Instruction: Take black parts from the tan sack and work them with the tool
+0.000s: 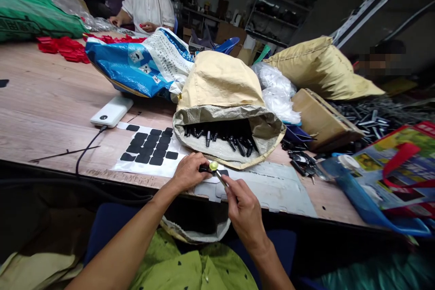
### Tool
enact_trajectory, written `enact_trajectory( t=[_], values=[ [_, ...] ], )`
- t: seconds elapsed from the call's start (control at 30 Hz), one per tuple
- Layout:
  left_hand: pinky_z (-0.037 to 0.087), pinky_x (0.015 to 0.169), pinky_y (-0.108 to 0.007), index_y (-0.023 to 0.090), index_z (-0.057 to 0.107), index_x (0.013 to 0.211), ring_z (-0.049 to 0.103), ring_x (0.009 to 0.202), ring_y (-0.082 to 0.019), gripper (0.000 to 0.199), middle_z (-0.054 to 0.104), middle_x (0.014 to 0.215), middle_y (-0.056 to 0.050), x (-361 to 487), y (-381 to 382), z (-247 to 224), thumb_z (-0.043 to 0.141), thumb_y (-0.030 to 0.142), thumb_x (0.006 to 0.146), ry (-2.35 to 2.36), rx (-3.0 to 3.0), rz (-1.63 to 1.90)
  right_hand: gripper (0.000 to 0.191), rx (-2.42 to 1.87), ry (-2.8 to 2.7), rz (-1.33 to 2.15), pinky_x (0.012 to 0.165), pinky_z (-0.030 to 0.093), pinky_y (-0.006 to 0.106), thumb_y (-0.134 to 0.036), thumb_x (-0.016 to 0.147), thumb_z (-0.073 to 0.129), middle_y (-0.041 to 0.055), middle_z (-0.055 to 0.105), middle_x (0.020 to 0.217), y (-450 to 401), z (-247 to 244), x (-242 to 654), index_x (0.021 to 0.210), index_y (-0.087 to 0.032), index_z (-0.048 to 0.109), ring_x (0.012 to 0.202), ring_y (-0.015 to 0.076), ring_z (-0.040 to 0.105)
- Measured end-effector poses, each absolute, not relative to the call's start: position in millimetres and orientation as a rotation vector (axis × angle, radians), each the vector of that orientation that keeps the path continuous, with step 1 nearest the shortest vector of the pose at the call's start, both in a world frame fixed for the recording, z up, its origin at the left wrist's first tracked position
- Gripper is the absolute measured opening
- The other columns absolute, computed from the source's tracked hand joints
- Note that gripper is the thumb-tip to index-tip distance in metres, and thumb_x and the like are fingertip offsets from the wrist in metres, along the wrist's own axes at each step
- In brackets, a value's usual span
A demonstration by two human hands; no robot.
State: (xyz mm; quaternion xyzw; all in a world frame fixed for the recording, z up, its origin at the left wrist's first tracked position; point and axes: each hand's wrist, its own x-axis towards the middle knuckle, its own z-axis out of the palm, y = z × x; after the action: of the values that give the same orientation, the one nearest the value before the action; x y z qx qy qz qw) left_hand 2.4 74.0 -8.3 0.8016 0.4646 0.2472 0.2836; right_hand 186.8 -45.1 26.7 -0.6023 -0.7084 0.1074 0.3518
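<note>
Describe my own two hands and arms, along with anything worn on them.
The left hand and right hand are bare, with no gloves. No sleeve covers either visible forearm, and no watch or bracelet shows at the wrists. Rings or nail details are too small to tell. Below, a green garment with small dark marks shows.

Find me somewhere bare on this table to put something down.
Widest is the bare wood between the red pieces and white power bank. The grey board right of the right hand has a smaller patch. It's crowded between the open sack and blue tray.
</note>
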Motion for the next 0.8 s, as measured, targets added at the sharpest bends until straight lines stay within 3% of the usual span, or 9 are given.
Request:
enact_trajectory(
  t=[0.13, 0.27, 0.4, 0.6, 0.73, 0.8],
  values=[
    [0.043, 0.081, -0.033, 0.026, 0.075, 0.092, 0.059, 0.094, -0.021, 0.02, 0.068, 0.094, 0.0, 3, 74, -8, 0.081, 0.031, 0.074, 1.237, 2.132, 0.666, 0.035, -1.58, -1.784, 0.251, 0.081, 0.051, 0.027, -0.023, 0.101, 0.046, 0.0055, 0.066, 0.098, -40, 25, 194, 0.129, -0.026, 0.065, 0.091, 0.0172, 0.064],
    [0.043, 0.081, -0.032, 0.026, 0.074, 0.089, 0.059, 0.091, -0.021, 0.017, 0.068, 0.092, 0.0, 1, 74, -7, 0.079, 0.029, 0.074, 1.235, 2.12, 0.669, 0.032, -1.667, -1.761, 0.0, 0.086, 0.049, 0.03, -0.026, 0.1, 0.048, 0.0062, 0.067, 0.1, -22, 20, 215, 0.127, -0.026, 0.067, 0.097, 0.0201, 0.062],
    [0.043, 0.079, -0.032, 0.025, 0.073, 0.086, 0.058, 0.09, -0.02, 0.016, 0.067, 0.09, 0.0, -1, 74, -7, 0.079, 0.027, 0.071, 1.212, 2.127, 0.661, 0.032, -1.778, -1.842, -0.263, 0.085, 0.046, 0.031, -0.02, 0.097, 0.049, 0.0052, 0.064, 0.092, 0, 1, 234, 0.122, -0.024, 0.069, 0.091, 0.0212, 0.057],
    [0.042, 0.079, -0.031, 0.025, 0.073, 0.086, 0.058, 0.09, -0.02, 0.015, 0.067, 0.09, 0.001, -2, 74, -9, 0.08, 0.029, 0.072, 1.182, 2.143, 0.672, 0.034, -1.791, -1.867, -0.338, 0.085, 0.045, 0.033, -0.017, 0.096, 0.05, 0.0062, 0.062, 0.091, 10, -22, 239, 0.123, -0.023, 0.069, 0.089, 0.0215, 0.053],
    [0.042, 0.078, -0.031, 0.025, 0.074, 0.087, 0.058, 0.089, -0.02, 0.014, 0.067, 0.088, 0.0, -2, 74, -7, 0.078, 0.031, 0.075, 1.191, 2.131, 0.657, 0.031, -1.732, -1.807, -0.266, 0.086, 0.047, 0.038, -0.02, 0.092, 0.055, 0.0073, 0.061, 0.095, 2, 2, 231, 0.118, -0.024, 0.071, 0.09, 0.0224, 0.054],
    [0.042, 0.077, -0.031, 0.025, 0.074, 0.086, 0.058, 0.088, -0.02, 0.013, 0.067, 0.086, 0.0, -2, 74, -6, 0.078, 0.031, 0.075, 1.188, 2.139, 0.651, 0.036, -1.615, -1.698, -0.194, 0.087, 0.048, 0.043, -0.027, 0.091, 0.06, 0.0073, 0.061, 0.099, -9, 26, 228, 0.126, -0.026, 0.067, 0.092, 0.0239, 0.056]
  ],
)
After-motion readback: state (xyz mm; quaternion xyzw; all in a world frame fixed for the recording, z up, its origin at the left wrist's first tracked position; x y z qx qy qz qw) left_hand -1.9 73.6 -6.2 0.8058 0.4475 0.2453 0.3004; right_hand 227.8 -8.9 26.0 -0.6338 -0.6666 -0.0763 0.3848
